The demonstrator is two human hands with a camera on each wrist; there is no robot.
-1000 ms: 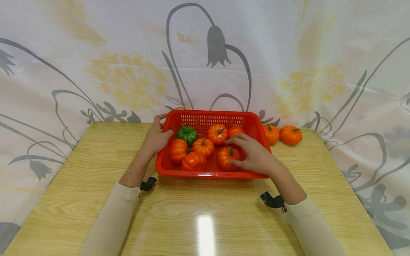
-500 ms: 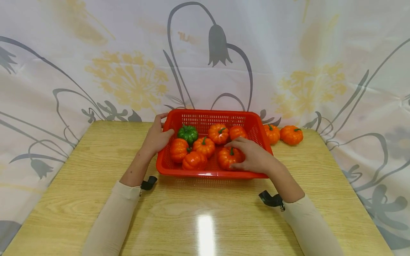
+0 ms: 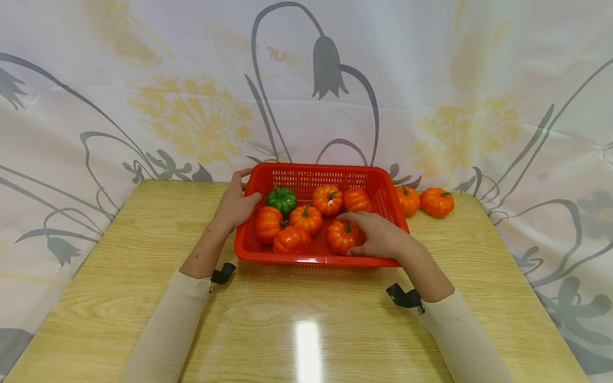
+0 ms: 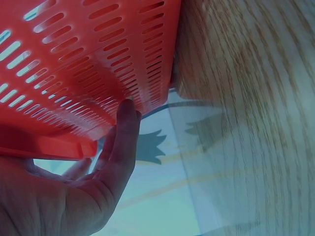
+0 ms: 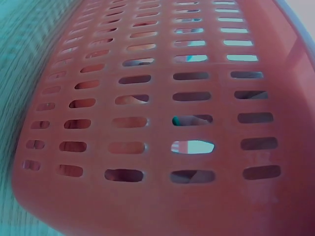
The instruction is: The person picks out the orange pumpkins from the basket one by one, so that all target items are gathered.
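A red plastic basket (image 3: 316,259) with slotted walls holds several small orange pumpkins and a green one (image 3: 281,200). My left hand (image 3: 234,205) grips its left rim, thumb over the edge; in the left wrist view, the fingers (image 4: 127,128) lie along the outside of the slotted wall. Inside the basket's front right, my right hand (image 3: 380,236) holds an orange pumpkin (image 3: 341,238) from its right side, fingers behind and thumb in front. Only the slotted basket wall (image 5: 123,206) shows in the right wrist view, hiding that hand's grip.
Two more orange pumpkins, one (image 3: 407,201) beside the basket and another (image 3: 437,202) farther right, sit on the wooden table (image 3: 268,319). A flower-printed curtain (image 3: 191,64) hangs behind the table's back edge.
My right hand has lowered and closed in around the front right pumpkin, uncovering more of the pumpkin behind it. The left hand keeps its place on the rim.
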